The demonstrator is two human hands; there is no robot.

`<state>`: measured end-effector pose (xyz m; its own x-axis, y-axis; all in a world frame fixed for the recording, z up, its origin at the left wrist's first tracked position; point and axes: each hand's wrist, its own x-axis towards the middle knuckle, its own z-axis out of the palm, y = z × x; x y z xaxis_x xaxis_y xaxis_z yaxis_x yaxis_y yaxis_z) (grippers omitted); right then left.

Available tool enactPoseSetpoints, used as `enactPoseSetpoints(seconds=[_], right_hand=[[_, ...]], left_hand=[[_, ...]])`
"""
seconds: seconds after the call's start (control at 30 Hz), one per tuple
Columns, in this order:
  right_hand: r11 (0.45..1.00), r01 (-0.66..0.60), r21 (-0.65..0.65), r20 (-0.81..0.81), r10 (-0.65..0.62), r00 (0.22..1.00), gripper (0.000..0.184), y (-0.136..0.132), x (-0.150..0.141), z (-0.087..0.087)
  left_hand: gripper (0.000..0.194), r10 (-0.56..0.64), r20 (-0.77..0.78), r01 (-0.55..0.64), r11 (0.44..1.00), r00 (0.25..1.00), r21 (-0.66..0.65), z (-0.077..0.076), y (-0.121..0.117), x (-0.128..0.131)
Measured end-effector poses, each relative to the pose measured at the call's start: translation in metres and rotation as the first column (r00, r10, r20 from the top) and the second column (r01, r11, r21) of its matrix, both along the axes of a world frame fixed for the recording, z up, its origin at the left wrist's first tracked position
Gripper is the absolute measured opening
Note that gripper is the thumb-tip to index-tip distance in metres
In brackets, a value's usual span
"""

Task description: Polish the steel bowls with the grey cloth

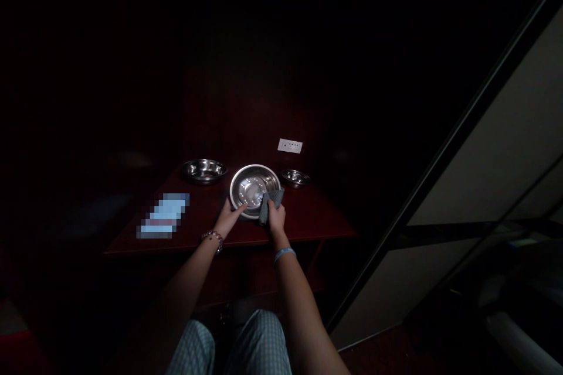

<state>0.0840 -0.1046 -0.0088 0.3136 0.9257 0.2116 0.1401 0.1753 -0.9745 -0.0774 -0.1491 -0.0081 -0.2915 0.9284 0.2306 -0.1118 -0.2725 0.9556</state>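
Observation:
A shiny steel bowl (253, 179) is tilted toward me above the front of the dark red table. My left hand (227, 215) grips its lower left rim, thumb inside and the other fingers hidden beneath. At the lower right rim, my right hand (276, 215) is closed on a grey cloth (266, 205), which drapes over the bowl's edge. Behind on the left lies a wide, shallow steel bowl (204, 171). A smaller steel bowl (295, 178) stands at the back right, apart from both hands.
The red table (316, 222) stands against a dark wall with a white socket plate (290, 146). A bright, pixelated flat object (163, 215) lies at the table's left. To the right, a pale panel (488, 129) with a dark frame slants beside the table. My knees are below the front edge.

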Motion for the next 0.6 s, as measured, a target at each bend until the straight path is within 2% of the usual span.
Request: enactPoseSetpoints(seconds=[0.17, 0.3, 0.6], right_hand=[[1.000, -0.018, -0.006, 0.016, 0.018, 1.000, 0.023, 0.0004, -0.0008, -0.0005], [1.000, -0.026, -0.018, 0.027, 0.026, 0.999, 0.023, -0.0019, -0.0013, 0.0015], [0.999, -0.041, 0.001, 0.012, 0.041, 0.999, 0.023, 0.0011, -0.0015, -0.0005]], left_hand=[[0.037, 0.047, 0.037, -0.044, 0.995, 0.998, -0.090, -0.0003, 0.0044, -0.0014], [0.032, 0.100, 0.067, -0.087, 0.980, 0.993, -0.178, -0.0027, 0.0073, -0.0063], [0.026, 0.135, 0.064, -0.117, 0.966, 0.989, -0.232, -0.0078, 0.0084, -0.0079]])
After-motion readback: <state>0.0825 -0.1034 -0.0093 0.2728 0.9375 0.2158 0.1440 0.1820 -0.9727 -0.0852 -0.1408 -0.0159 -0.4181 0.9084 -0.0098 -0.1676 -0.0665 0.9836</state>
